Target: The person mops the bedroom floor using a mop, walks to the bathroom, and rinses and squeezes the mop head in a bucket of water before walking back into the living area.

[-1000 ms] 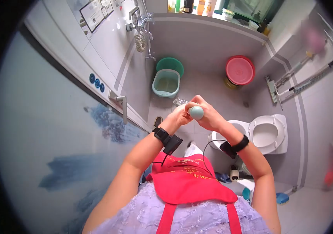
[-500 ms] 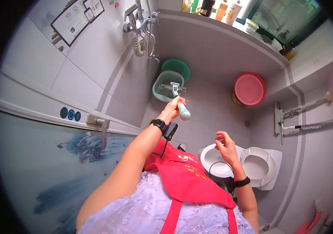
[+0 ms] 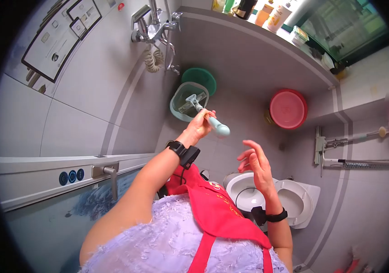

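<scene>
In the head view my left hand [image 3: 197, 126] is wrapped round the pale blue handle of a flat mop [image 3: 218, 126]. The handle's rounded end points up toward me. Its flat head reaches down inside a light blue-green bucket [image 3: 176, 110]; how far it touches the bottom I cannot tell. My right hand [image 3: 259, 167] is empty, fingers loosely spread and slightly curled, above the white washbasin [image 3: 233, 185]. A dark strap with a small black box sits on each wrist.
A green basin [image 3: 201, 77] stands behind the bucket. Farther right is a red basin [image 3: 288, 109]. A toilet [image 3: 310, 204] adjoins the washbasin. Long-handled cleaning tools [image 3: 363, 163] hang on the right wall. Bottles [image 3: 278, 17] line the ledge; a shower tap [image 3: 151, 29] is at upper left.
My view has turned slightly. The mop handle tilts more to the right, and its head has shifted a little left within the bucket. My right hand has risen slightly, with its fingers straighter.
</scene>
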